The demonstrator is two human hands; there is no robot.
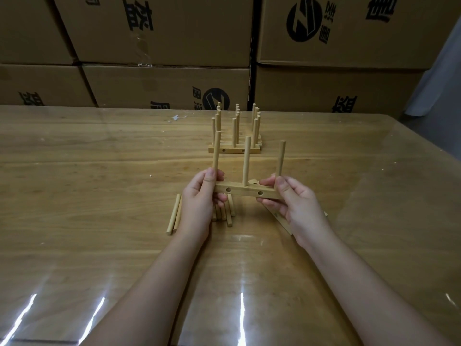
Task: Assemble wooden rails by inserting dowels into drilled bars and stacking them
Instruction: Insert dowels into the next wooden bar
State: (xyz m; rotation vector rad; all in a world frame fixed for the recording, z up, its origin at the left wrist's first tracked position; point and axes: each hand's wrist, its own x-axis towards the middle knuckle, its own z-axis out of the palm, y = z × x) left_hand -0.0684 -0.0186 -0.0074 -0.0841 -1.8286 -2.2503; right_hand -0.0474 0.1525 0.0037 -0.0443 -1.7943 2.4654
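Above table [99, 171] centre, left hand [199, 198] and right hand [298, 208] pinch the ends of a bar [245, 191] carrying three upright dowels [246, 161], finished stack [234, 149] at 12 o'clock; dowels, perhaps loosely seated, could drop if bar tilts.

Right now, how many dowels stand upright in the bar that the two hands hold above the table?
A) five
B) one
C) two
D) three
D: three dowels rise from the bar, one by the left hand, one in the middle and one by the right hand.
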